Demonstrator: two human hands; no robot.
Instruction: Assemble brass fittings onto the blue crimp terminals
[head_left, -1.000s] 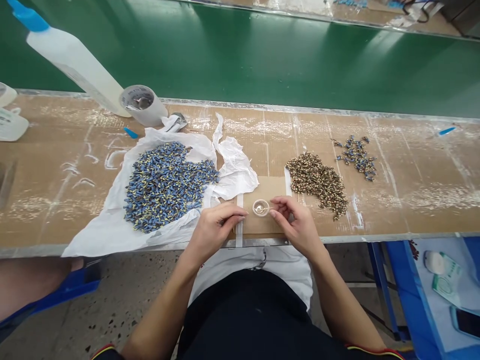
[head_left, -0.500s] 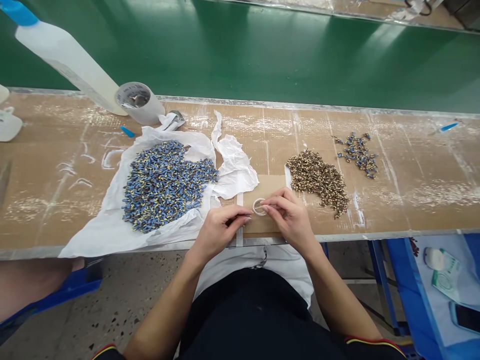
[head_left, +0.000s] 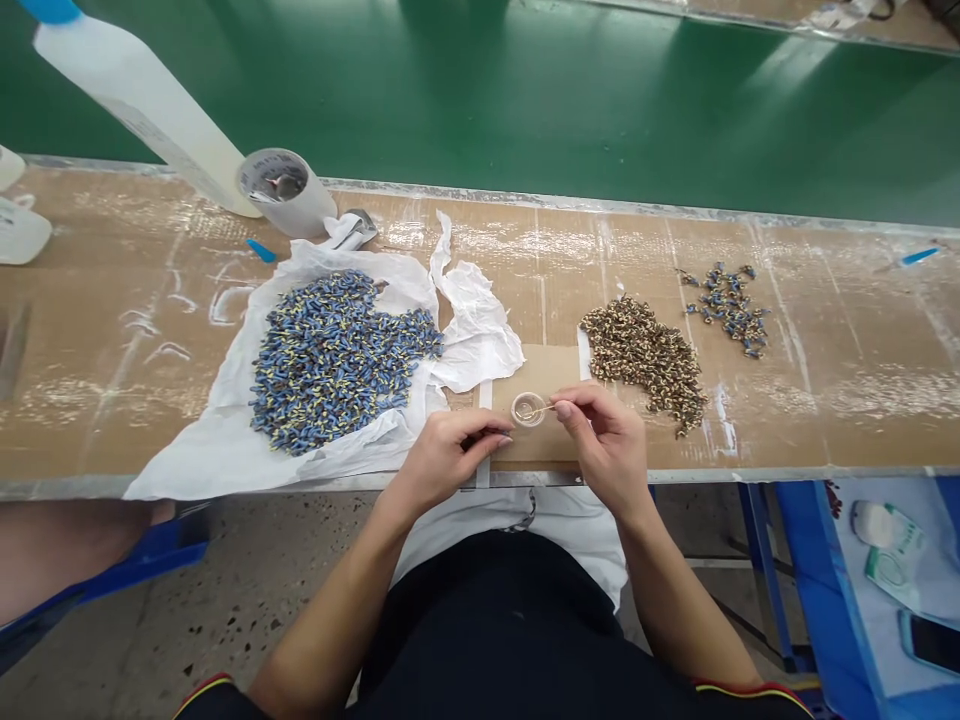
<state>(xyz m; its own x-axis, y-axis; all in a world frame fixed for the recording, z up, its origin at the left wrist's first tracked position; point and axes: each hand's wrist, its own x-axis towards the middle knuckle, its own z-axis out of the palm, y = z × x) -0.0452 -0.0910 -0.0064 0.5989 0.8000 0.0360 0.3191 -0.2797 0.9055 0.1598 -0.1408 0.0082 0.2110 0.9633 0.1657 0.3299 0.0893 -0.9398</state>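
Note:
A small round clear dish (head_left: 517, 418) sits on a piece of cardboard (head_left: 540, 366) at the bench's front edge. My right hand (head_left: 613, 450), closed in a pinch, holds a thin stick (head_left: 547, 408) whose far end reaches into the dish. Left of the dish, my left hand (head_left: 442, 455) has its thumb and forefinger pressed together; anything between them is too small to name. Beyond it lies a large heap of small blue and yellow pieces (head_left: 337, 365) on white cloth-like sheeting (head_left: 195, 450). Small brown and cream pieces (head_left: 645, 355) are piled beyond my right hand.
A tall white bottle (head_left: 150, 105) leans at the back left beside a roll-shaped holder (head_left: 300, 200). Crumpled white material (head_left: 480, 330) lies mid-bench. A few blue-brown pieces (head_left: 727, 305) are scattered right. Another person's limb (head_left: 67, 555) shows lower left.
My right hand has drawn back to the right, exposing the stick and more of the dish. My left hand stays pinched nearby. The whole view has shifted slightly.

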